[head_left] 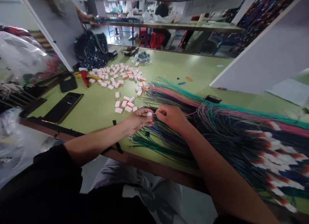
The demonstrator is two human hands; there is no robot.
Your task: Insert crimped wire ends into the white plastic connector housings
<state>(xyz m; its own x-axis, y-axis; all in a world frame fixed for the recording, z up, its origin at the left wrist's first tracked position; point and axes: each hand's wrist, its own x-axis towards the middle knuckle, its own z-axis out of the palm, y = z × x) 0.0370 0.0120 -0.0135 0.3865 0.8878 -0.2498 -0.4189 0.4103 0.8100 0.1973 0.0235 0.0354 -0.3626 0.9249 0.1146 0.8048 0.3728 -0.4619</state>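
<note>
My left hand (pixel 138 119) pinches a small white plastic connector (pixel 150 114) over the green table (pixel 96 105). My right hand (pixel 170 115) meets it from the right, fingertips closed on a thin wire at the connector. Under both hands lies a wide bundle of coloured wires (pixel 217 127) in teal, pink, blue, green and black. Several white and orange connectors (pixel 124 104) sit just left of my left hand, and a larger scatter of white and orange connectors (pixel 116 74) lies farther back.
A black phone (pixel 63 107) and a black case (pixel 67 81) lie at the left, beside a red and yellow hand tool (pixel 85 77). A dark bag (pixel 91 50) stands at the back left. A black tape roll (pixel 213 98) sits by the wires. A person sits far behind.
</note>
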